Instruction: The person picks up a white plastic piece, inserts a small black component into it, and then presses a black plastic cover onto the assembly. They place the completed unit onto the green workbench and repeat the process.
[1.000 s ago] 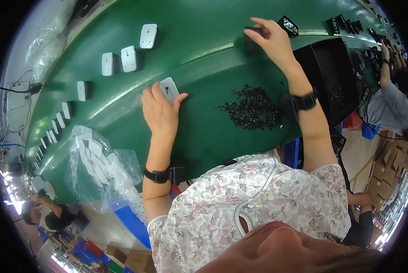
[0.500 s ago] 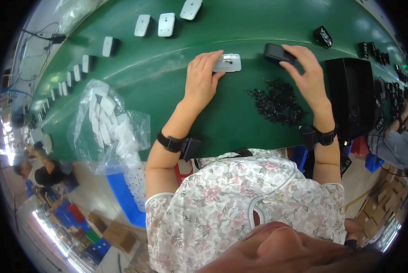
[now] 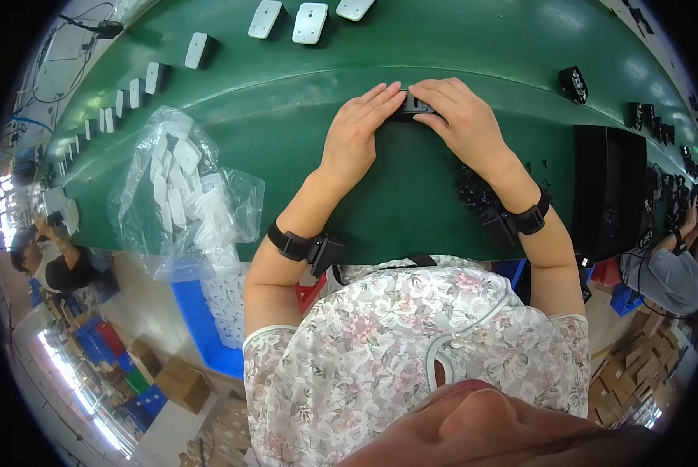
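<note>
A black plastic housing (image 3: 417, 103) lies on the green bench between my two hands. From its left end, my left hand (image 3: 354, 131) grips it with fingers pressed together. The fingers and thumb of my right hand (image 3: 464, 126) close on its right end. The white cover seen earlier under my left fingers is now hidden; whether it sits beneath the housing I cannot tell. Under my right forearm spreads a pile of small black parts (image 3: 473, 191), partly covered by the arm and its wrist strap.
A clear bag of white covers (image 3: 179, 183) lies left on the green bench (image 3: 310, 226). A black bin (image 3: 612, 183) stands right. White-topped units (image 3: 310, 23) line the far left; black housings (image 3: 574, 84) sit far right. A blue crate (image 3: 197, 327) is below left. People work on both sides.
My right hand has moved left with the black housing, bringing it to my left hand where the white cover was. The white cover has gone out of sight. The view has shifted slightly.
</note>
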`<action>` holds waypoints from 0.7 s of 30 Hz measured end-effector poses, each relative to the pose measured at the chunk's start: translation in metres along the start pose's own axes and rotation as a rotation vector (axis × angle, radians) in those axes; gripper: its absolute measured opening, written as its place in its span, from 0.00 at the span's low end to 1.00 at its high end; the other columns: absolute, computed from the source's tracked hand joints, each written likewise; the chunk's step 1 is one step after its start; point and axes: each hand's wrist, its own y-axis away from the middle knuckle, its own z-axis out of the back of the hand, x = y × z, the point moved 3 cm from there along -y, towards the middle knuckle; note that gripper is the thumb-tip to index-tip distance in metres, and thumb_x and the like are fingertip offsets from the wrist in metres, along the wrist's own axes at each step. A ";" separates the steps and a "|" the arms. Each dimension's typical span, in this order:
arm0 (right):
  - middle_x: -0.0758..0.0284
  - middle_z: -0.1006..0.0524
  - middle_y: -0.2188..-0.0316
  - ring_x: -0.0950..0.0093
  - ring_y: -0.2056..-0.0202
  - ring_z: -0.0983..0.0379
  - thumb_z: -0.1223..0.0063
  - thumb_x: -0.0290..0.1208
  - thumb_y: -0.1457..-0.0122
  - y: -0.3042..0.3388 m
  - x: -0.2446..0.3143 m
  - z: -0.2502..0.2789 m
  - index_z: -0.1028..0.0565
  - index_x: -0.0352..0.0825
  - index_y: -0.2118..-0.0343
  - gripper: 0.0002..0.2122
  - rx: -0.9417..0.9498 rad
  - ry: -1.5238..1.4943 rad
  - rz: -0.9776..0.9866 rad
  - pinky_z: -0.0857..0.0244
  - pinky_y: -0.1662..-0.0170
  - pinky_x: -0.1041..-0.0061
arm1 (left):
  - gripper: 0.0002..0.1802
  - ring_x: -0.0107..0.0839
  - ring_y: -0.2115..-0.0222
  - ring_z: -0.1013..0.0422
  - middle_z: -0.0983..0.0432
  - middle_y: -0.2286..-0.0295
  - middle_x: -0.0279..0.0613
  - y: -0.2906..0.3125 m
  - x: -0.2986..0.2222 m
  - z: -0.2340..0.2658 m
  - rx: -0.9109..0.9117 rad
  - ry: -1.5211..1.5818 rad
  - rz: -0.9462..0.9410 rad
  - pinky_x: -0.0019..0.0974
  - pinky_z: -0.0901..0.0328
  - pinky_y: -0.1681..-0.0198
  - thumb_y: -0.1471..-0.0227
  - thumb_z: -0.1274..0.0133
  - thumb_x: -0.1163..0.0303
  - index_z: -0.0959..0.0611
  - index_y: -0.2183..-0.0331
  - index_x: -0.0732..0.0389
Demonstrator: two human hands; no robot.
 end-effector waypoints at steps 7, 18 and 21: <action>0.68 0.25 0.61 0.69 0.62 0.29 0.40 0.27 0.55 0.005 0.008 -0.006 0.26 0.35 0.58 0.18 -0.023 0.063 -0.001 0.31 0.62 0.74 | 0.28 0.39 0.48 0.35 0.31 0.49 0.39 0.004 0.000 0.001 0.058 -0.103 -0.026 0.41 0.39 0.48 0.58 0.57 0.85 0.23 0.52 0.58; 0.67 0.26 0.61 0.67 0.62 0.29 0.41 0.26 0.57 0.003 0.006 -0.001 0.27 0.36 0.58 0.18 -0.105 0.088 -0.003 0.32 0.61 0.73 | 0.29 0.38 0.48 0.35 0.33 0.48 0.43 -0.006 -0.013 0.005 0.075 -0.244 -0.136 0.38 0.39 0.48 0.58 0.55 0.83 0.28 0.49 0.63; 0.70 0.26 0.62 0.66 0.61 0.30 0.42 0.29 0.56 0.002 -0.007 -0.011 0.27 0.39 0.60 0.16 -0.088 0.040 -0.016 0.33 0.59 0.71 | 0.29 0.39 0.49 0.34 0.33 0.48 0.46 -0.009 -0.011 -0.006 0.033 -0.310 -0.151 0.39 0.38 0.49 0.58 0.47 0.78 0.29 0.49 0.65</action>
